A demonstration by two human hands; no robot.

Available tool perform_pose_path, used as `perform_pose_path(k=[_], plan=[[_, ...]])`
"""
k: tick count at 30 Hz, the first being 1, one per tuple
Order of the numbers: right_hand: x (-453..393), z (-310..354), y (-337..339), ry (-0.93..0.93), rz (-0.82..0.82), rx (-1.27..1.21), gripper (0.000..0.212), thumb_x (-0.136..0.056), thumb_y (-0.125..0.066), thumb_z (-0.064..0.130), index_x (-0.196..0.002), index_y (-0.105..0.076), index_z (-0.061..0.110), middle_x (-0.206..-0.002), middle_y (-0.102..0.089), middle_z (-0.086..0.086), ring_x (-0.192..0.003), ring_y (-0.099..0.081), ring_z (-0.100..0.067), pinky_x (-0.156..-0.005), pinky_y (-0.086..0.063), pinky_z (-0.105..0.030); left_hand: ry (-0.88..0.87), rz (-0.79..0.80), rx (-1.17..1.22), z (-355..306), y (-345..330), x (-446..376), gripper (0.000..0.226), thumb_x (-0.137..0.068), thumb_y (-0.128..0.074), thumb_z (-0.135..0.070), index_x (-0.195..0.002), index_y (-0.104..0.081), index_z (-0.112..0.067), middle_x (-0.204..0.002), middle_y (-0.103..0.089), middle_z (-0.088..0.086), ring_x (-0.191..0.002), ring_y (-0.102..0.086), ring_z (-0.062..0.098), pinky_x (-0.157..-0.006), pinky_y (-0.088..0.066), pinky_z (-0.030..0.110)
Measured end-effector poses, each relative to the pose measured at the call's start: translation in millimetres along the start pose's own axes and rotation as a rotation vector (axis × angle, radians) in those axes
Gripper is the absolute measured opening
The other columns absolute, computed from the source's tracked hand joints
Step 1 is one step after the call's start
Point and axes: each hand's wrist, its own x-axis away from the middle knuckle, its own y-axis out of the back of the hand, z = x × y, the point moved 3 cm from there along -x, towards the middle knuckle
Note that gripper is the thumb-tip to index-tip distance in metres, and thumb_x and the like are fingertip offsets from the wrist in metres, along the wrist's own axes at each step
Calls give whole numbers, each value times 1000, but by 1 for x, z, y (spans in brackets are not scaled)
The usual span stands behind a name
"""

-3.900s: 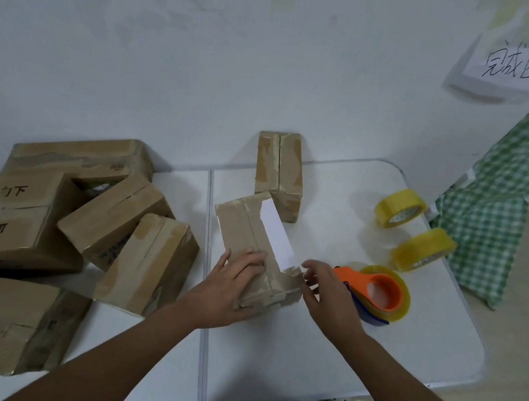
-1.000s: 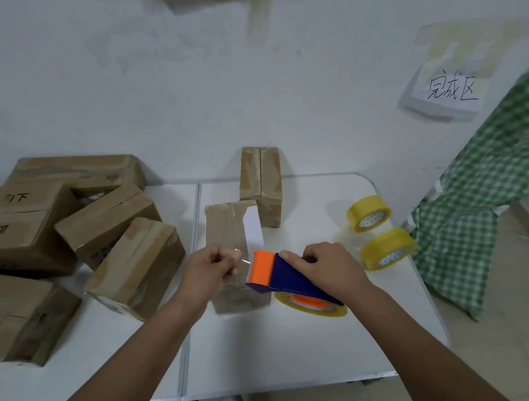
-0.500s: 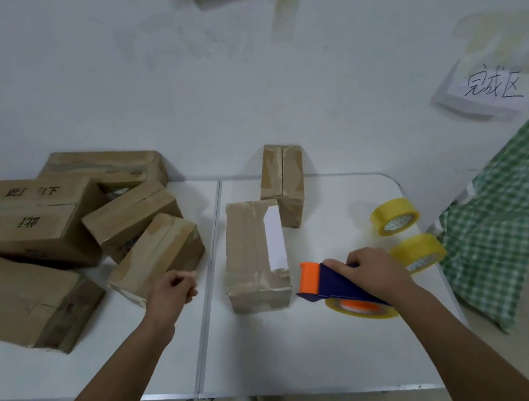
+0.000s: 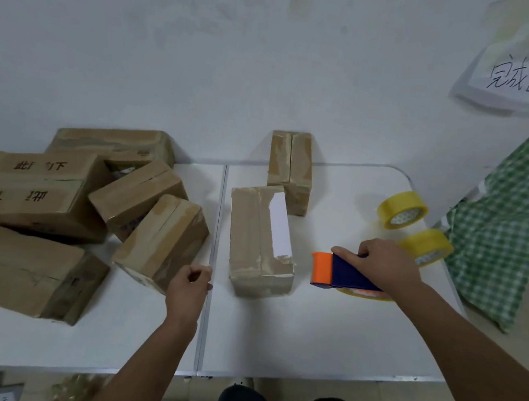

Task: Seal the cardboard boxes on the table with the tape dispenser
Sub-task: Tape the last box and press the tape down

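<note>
A taped cardboard box with a white label (image 4: pixel 259 238) lies in the middle of the white table (image 4: pixel 304 342). To its right my right hand (image 4: pixel 383 263) grips the blue and orange tape dispenser (image 4: pixel 338 272), which rests on the table apart from the box. My left hand (image 4: pixel 187 291) hovers left of the box with fingers curled and nothing in it, next to a tilted box (image 4: pixel 162 240). A smaller sealed box (image 4: pixel 290 170) stands behind the middle box.
Several cardboard boxes (image 4: pixel 32 195) are piled on the left half of the table. Two yellow tape rolls (image 4: pixel 403 209) (image 4: pixel 426 247) lie at the right edge. A green checked cloth (image 4: pixel 517 229) hangs right of the table. Paper signs are on the wall.
My left hand let go of the tape end at the middle box and moved left and down. My right hand drew the dispenser to the right, off the box.
</note>
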Motion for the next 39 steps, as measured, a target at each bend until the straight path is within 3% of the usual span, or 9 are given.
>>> perform_pose_path(k=[8, 11, 16, 21, 25, 28, 31, 35, 39], plan=[[-5, -7, -1, -8, 4, 22, 68, -77, -33, 85, -66, -58, 23, -67, -61, 2, -63, -59, -14, -59, -48, -29, 21, -28, -50, 4, -12, 7, 19, -92, -67, -35, -95, -61, -16, -89, -64, 1, -83, -61, 16, -67, -44, 24], [-7, -7, -3, -9, 4, 34, 68, -77, -33, 85, -67, -58, 23, -67, -61, 2, -63, -59, -13, -59, -47, -29, 41, -31, -91, 5, -18, 6, 31, -88, -71, -39, -101, -56, -16, -92, -61, 0, -82, -57, 11, -73, -43, 27], [-11, -7, -3, -17, -23, 8, 69, -77, -34, 85, -66, -60, 22, -67, -60, 2, -62, -59, -13, -57, -46, -28, 41, -18, -150, 2, -28, 4, 46, -82, -76, -46, -105, -47, -18, -88, -55, 2, -77, -54, 14, -61, -42, 24], [-16, -4, -6, -15, -18, 37, 69, -78, -37, 84, -67, -60, 20, -66, -60, 0, -60, -58, -13, -51, -38, -25, 76, -29, -138, 8, -34, 3, 48, -83, -76, -40, -111, -47, -14, -90, -52, 2, -87, -56, 21, -74, -47, 31], [-21, -3, -11, -35, 2, 69, 68, -78, -37, 83, -67, -59, 20, -66, -59, 1, -58, -55, -12, -48, -33, -24, 102, -24, -121, 10, -33, 2, 49, -82, -77, -43, -110, -48, -15, -93, -53, 1, -87, -56, 19, -71, -44, 30], [-24, -4, -14, -35, 7, 70, 68, -78, -37, 84, -65, -58, 21, -67, -58, 1, -59, -55, -11, -49, -34, -25, 111, -21, -144, 12, -32, 1, 51, -81, -76, -48, -112, -50, -15, -92, -54, -1, -84, -55, 15, -77, -48, 35], [-25, -6, -19, -36, 10, 63, 67, -79, -37, 83, -64, -58, 21, -66, -58, 1, -60, -56, -12, -51, -36, -25, 130, 6, -189, 17, -31, -2, 53, -81, -74, -53, -111, -51, -17, -93, -55, -4, -92, -56, 19, -99, -45, 47], [-26, -6, -24, -37, 8, 68, 69, -79, -35, 84, -67, -61, 20, -66, -59, 2, -61, -58, -13, -50, -37, -24, 154, 94, -177, 15, -27, -6, 58, -79, -73, -58, -116, -53, -18, -102, -56, -7, -102, -54, 19, -93, -44, 38], [-28, -6, -26, -33, -1, 67, 71, -78, -34, 85, -67, -61, 20, -66, -59, 2, -60, -58, -13, -51, -40, -24, 148, 110, -251, 15, -27, -7, 64, -80, -70, -61, -123, -47, -20, -105, -56, -5, -105, -55, 22, -104, -44, 48]])
